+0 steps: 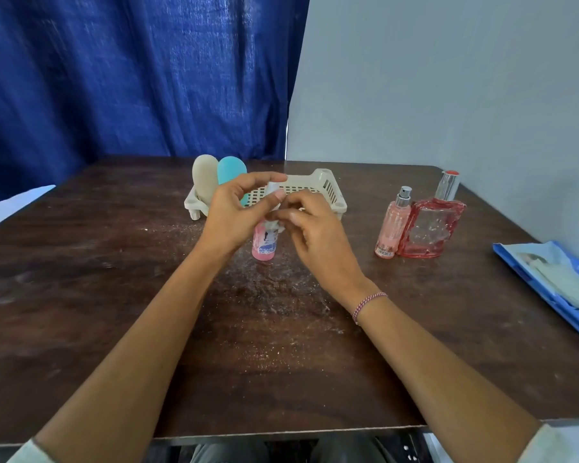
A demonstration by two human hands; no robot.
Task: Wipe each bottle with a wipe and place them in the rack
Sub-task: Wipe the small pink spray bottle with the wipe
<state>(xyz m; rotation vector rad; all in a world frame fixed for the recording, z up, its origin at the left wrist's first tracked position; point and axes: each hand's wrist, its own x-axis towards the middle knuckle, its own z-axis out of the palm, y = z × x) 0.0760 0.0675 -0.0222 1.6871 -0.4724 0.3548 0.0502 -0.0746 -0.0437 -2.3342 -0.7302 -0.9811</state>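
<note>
A small pink bottle (264, 243) with a white top is held above the table in front of the cream rack (328, 185). My left hand (234, 208) grips its upper part, thumb and fingers curled round the cap. My right hand (315, 228) pinches a small white wipe (276, 213) against the bottle's neck. A beige bottle (205, 180) and a teal bottle (231, 170) stand in the rack's left end. To the right on the table stand a slim pink spray bottle (392, 225) and a square red perfume bottle (430, 228).
A blue pack of wipes (555, 279) lies at the table's right edge. The dark wooden table (114, 295) has white specks across its middle. A blue curtain hangs behind, with a grey wall to the right.
</note>
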